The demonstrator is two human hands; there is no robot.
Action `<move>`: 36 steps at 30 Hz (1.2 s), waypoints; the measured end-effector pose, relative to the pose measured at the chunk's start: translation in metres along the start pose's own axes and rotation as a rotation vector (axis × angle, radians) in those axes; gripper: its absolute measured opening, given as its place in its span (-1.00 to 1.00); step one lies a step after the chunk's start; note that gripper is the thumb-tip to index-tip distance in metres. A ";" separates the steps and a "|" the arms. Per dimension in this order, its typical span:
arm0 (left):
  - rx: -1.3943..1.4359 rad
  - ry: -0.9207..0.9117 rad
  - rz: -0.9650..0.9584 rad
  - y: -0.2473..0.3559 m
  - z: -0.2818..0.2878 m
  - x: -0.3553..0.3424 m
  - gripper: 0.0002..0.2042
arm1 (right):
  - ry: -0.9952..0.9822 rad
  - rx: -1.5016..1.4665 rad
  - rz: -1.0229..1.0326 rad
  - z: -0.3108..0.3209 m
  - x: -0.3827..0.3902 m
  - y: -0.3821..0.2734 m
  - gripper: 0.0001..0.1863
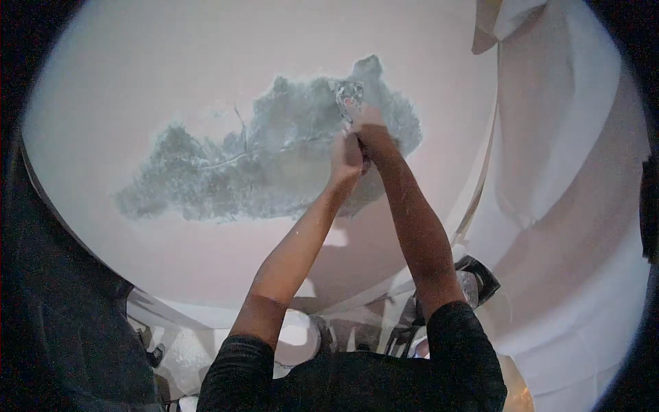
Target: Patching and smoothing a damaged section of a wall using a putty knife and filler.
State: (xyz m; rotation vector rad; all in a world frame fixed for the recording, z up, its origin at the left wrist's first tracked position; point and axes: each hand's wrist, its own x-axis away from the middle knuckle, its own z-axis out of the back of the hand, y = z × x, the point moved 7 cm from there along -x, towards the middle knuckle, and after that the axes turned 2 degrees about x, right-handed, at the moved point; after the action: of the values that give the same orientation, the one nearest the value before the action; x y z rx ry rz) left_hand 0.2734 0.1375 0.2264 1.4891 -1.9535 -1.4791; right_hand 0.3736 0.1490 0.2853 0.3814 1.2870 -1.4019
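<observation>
Both my arms reach up to a pale wall [206, 62] with a large, ragged grey patch [226, 175] where the surface coat is gone. A crack line runs across the patch. My right hand [373, 128] is closed round the upper part of a scraper [348, 90], somewhat blurred. Just below and to the left, my left hand [348, 155] is wrapped round its lower handle. The speckled blade lies against the upper part of the grey area. Most of the handle is hidden by my fingers.
White sheeting [549, 151] hangs along the right side. Below stand a round whitish bucket [297, 338] and a dark-framed object [480, 281]. A dark drape or surface [62, 295] fills the lower left. Pale, dusty floor [192, 350] shows beneath the wall.
</observation>
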 end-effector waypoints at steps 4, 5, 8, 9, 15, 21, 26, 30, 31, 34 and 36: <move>-0.168 -0.002 -0.464 -0.004 0.026 -0.031 -0.62 | -0.195 -0.053 -0.106 -0.017 -0.009 -0.020 -0.38; -0.088 -0.036 -0.332 -0.007 0.015 -0.026 -0.58 | -0.219 -0.105 -0.214 -0.016 -0.005 -0.006 -0.38; 0.001 -0.088 -0.158 0.016 -0.015 -0.001 -0.55 | -0.176 0.396 0.254 0.000 -0.009 -0.007 -0.35; 0.006 -0.102 -0.124 0.017 -0.014 -0.002 -0.55 | -0.183 0.383 0.256 -0.004 -0.010 -0.016 -0.35; 0.108 -0.042 -0.098 0.011 -0.012 -0.010 -0.57 | -0.107 0.000 -0.029 0.025 -0.004 -0.046 -0.50; 0.137 -0.006 -0.154 0.015 -0.013 -0.009 -0.56 | -0.271 -0.045 -0.254 0.003 -0.012 -0.017 -0.42; 0.094 -0.009 0.007 0.004 -0.012 -0.005 -0.56 | -0.280 -0.154 -0.247 0.020 0.001 -0.035 -0.39; 0.063 0.112 -0.039 0.009 -0.009 -0.009 -0.57 | -0.382 -0.203 -0.349 0.019 -0.003 -0.041 -0.42; 0.065 0.110 -0.040 0.008 -0.008 -0.009 -0.57 | -0.303 -0.084 -0.121 0.016 -0.007 -0.038 -0.43; 0.088 -0.032 -0.055 0.012 -0.017 -0.005 -0.59 | -0.229 -0.032 0.131 0.005 -0.013 -0.019 -0.52; 0.047 -0.021 0.031 0.015 -0.020 0.003 -0.61 | -0.243 -0.110 0.156 0.004 -0.014 -0.017 -0.59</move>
State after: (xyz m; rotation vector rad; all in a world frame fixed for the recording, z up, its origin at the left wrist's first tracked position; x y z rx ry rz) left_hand 0.2782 0.1232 0.2465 1.4609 -2.0283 -1.4515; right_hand 0.3655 0.1484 0.3061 0.2235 1.1057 -1.2003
